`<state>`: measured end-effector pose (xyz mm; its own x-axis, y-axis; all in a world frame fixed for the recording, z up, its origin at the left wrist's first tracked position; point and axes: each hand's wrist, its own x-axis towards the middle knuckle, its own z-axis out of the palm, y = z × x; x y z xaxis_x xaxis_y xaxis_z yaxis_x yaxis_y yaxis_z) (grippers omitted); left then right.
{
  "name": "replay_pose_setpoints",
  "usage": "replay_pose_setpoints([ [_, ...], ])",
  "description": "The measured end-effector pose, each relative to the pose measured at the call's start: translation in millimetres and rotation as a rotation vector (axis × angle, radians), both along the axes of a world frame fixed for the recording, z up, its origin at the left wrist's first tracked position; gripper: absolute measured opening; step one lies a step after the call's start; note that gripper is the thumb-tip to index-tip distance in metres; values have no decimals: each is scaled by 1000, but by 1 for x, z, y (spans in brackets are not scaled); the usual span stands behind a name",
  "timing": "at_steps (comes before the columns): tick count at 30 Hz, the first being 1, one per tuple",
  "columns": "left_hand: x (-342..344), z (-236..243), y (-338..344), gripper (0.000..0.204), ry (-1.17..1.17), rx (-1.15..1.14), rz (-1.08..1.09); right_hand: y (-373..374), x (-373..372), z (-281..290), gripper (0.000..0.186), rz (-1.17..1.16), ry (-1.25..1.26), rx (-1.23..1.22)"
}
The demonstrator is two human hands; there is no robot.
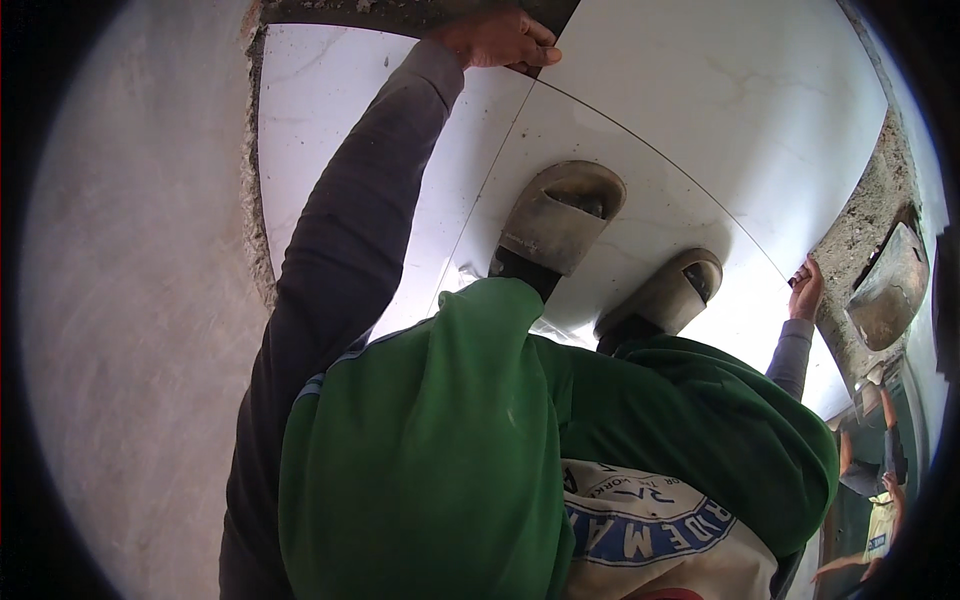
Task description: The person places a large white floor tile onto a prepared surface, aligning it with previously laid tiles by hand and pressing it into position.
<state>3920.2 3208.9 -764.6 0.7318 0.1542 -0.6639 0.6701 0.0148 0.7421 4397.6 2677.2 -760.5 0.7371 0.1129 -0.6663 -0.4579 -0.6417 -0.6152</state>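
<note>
A large white floor tile (730,90) with faint grey veining lies ahead of my feet. My left hand (495,38) is at its near left corner, thumb and fingers closed at the edge beside a dark gap. Far off to the right, my right hand (806,290) has its fingers curled at the near right corner of the same tile; the fingertips are small and partly hidden. A thin joint separates this tile from the white tile (590,125) beneath my sandals (565,218). Another white tile (350,110) lies under my left arm.
Bare grey floor (130,300) spreads at the left, bordered by a rough mortar edge (256,170). Along the right runs a strip of rough mortar (850,225) beside a wall. A worn, dusty pan-like piece (890,285) rests there. Other people (880,490) appear at the lower right.
</note>
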Motion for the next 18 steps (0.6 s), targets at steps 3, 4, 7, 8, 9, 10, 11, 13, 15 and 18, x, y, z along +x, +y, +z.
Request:
replay_pose_setpoints([
  [3,-3,-12,0,37,-14,-37,46,-11,13,-8,20,-14,25,3],
  [4,-4,-18,0,37,-7,-85,111,-18,18,-13,20,33,41,62],
  [7,-9,-38,-2,32,-111,-197,51,-45,30,-32,19,82,25,45],
  [8,-16,-44,-3,33,-130,-287,137,-56,30,-43,18,98,-49,59],
  [9,-21,-50,-3,34,-126,-251,144,-69,27,-54,23,112,-113,44],
  [10,-26,-56,-3,34,-57,-234,140,-79,26,-62,27,159,-140,167],
  [11,-36,-59,-6,32,-115,-296,176,-89,26,-67,25,301,-242,130],
  [13,-38,-71,-2,15,-131,-276,204,-95,25,-79,22,499,-447,-27],
  [15,-38,-75,7,21,-64,-218,148,-88,26,-86,19,662,-636,-197],
  [18,-31,-74,23,31,63,-27,-76,-67,26,-89,15,836,-794,-470],
])
